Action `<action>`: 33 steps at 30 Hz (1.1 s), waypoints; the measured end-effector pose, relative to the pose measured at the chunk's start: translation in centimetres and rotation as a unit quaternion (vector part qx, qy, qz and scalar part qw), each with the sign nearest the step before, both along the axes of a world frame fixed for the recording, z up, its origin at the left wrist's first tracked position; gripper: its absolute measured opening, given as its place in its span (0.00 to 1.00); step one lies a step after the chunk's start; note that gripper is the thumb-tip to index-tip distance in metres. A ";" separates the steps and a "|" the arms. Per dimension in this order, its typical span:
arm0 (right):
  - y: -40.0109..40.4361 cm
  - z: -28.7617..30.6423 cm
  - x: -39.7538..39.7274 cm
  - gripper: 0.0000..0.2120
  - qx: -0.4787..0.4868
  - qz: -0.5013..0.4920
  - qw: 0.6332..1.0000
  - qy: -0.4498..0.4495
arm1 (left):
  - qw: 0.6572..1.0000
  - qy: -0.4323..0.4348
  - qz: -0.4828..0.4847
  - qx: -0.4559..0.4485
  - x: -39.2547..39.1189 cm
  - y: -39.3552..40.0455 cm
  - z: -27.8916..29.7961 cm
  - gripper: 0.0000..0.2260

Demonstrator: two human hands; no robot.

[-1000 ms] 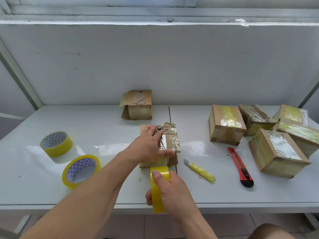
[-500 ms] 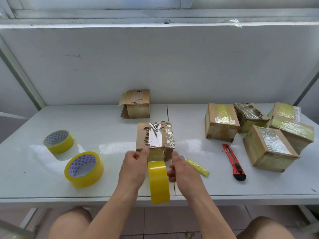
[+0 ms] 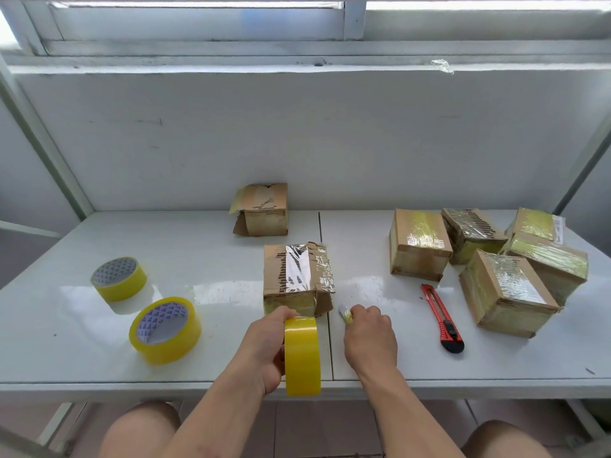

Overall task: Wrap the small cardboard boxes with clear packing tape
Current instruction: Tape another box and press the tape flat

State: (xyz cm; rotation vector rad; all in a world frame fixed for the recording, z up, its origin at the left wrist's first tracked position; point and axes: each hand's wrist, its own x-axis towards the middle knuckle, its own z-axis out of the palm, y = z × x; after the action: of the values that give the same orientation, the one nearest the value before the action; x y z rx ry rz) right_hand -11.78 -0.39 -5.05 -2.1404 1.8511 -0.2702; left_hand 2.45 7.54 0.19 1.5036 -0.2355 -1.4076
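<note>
Gripping tape roll (image 3: 302, 355), left hand (image 3: 264, 348); right hand (image 3: 370, 338) grasps yellow cutter (image 3: 345, 314).

- A box (image 3: 297, 274) sits mid-counter (image 3: 205, 259); another box (image 3: 263, 209) lies behind it at the back edge.
- Two tape rolls (image 3: 165, 328) lie toward the left edge.
- Five boxes (image 3: 486, 256) cluster near the right back corner, a cutter (image 3: 441, 317) before them.

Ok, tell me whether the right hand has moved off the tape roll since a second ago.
Yes. The right hand left the tape roll, going right to the yellow cutter, toward the red cutter.
</note>
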 end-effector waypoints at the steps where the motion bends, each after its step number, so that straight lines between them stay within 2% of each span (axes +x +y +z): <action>1: 0.1 0.0 0.0 0.12 0.000 -0.001 1.000 0.000 | 1.000 0.001 0.007 -0.002 -0.1 -0.1 -0.1 0.06; 8: 0.6 1.3 -0.7 0.09 0.015 0.000 1.000 -0.011 | 0.999 0.018 0.027 -0.007 0.0 -0.3 -0.6 0.13; 10: 1.3 3.1 -0.9 0.09 0.003 0.004 0.999 -0.041 | 1.000 0.015 0.024 -0.009 0.1 -0.3 -0.8 0.13; 14: 3.1 8.6 -0.6 0.12 -0.008 0.092 0.992 -0.082 | 0.999 0.011 0.029 -0.015 0.2 -0.6 -1.0 0.12; 19: 3.0 11.9 0.9 0.13 0.008 0.154 0.988 -0.016 | 0.999 0.012 0.038 -0.015 0.0 -0.6 -0.7 0.11; 28: 1.0 9.3 3.2 0.11 0.005 0.156 0.979 0.130 | 0.999 0.004 0.034 -0.038 -0.2 -0.5 -0.5 0.07; 33: -0.4 6.9 0.7 0.17 0.058 0.128 0.982 0.124 | 0.999 0.000 0.029 -0.043 -0.1 -0.5 -0.5 0.07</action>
State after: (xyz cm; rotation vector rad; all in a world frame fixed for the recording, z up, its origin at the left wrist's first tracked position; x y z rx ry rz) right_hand -11.05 -0.76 1.87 -2.3846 1.6386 0.1655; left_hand 2.38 7.05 -0.27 1.4291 -0.2478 -1.3337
